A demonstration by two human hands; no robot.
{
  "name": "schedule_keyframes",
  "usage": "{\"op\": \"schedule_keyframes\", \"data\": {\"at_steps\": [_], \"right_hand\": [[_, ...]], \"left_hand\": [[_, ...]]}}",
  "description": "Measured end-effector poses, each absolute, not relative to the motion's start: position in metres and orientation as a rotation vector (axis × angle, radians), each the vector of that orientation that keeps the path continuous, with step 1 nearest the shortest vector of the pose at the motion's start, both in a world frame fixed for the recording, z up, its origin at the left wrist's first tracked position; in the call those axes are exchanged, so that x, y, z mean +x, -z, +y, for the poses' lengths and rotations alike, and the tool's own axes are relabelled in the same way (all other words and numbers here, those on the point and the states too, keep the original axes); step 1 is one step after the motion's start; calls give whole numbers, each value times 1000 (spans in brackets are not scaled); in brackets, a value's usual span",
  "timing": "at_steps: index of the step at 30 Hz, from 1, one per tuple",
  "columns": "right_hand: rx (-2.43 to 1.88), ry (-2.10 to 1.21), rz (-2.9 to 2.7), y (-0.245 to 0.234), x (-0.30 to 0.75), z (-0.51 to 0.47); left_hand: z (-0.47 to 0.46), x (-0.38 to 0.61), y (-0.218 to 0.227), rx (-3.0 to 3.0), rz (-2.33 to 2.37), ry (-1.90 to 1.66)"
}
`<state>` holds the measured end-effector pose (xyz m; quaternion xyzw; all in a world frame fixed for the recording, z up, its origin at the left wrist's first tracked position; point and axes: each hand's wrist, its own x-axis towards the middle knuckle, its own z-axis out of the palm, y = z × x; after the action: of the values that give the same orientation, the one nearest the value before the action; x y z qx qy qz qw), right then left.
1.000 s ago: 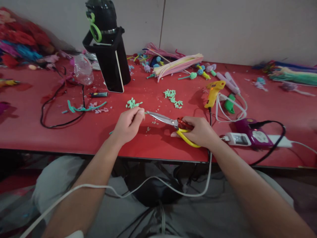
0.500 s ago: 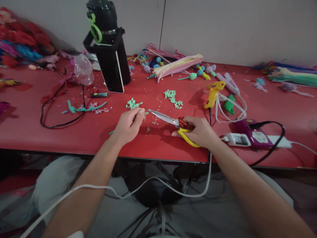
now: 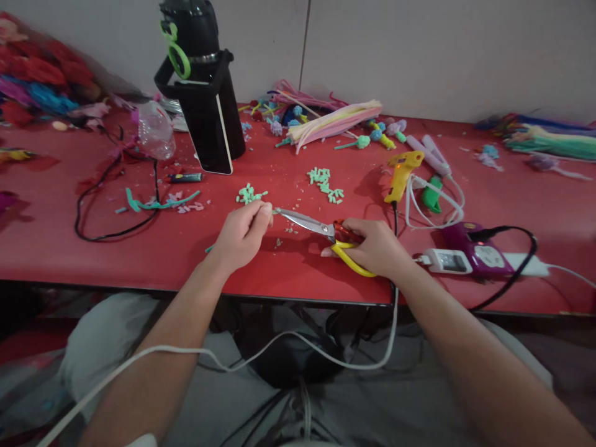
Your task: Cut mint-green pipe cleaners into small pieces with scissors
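Nearest you: white cable (image 3: 279, 335) sags across your lap, below the front edge of the red tabletop (image 3: 279, 282).

Your right hand (image 3: 384, 248) is over the near part of the tabletop, fingers curled around the red and yellow handles of the scissors (image 3: 305, 222). Scissors sit between your hands: long axis runs mostly left-right, tips aimed left and slightly away from you, handles toward your right. Blades look nearly together.

Your left hand (image 3: 239, 236) has thumb and index finger pinching a green strip (image 3: 274, 212). Only a short stub shows, pointing right, about in line with the blades, right at the scissor tips. Can't tell if blade and strip touch.

Right of your right hand: purple socket block (image 3: 491, 257), with a white charger (image 3: 447, 261) beside it.

Just past your left hand: small heap of green pieces (image 3: 249, 194). Second batch, light-green bits (image 3: 325, 185), lies farther out and right. Yellow glue gun (image 3: 401, 177) is right of that.

Farther back: phone (image 3: 205, 133) leaning on a black bottle (image 3: 193, 28); bundle of pale stems (image 3: 335, 122) near the wall (image 3: 419, 56).
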<state>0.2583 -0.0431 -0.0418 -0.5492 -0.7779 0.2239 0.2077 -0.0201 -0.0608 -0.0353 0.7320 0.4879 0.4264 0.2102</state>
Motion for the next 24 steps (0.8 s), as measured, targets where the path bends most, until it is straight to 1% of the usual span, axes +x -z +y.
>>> {"op": "schedule_keyframes", "data": {"at_steps": [12, 24], "right_hand": [[-1456, -642, -2177, 45, 263, -43], [-1478, -613, -2210, 40, 261, -45]], "left_hand": [[-60, -21, 36, 2053, 1362, -1231], [-60, -22, 37, 2032, 1336, -1229]]}}
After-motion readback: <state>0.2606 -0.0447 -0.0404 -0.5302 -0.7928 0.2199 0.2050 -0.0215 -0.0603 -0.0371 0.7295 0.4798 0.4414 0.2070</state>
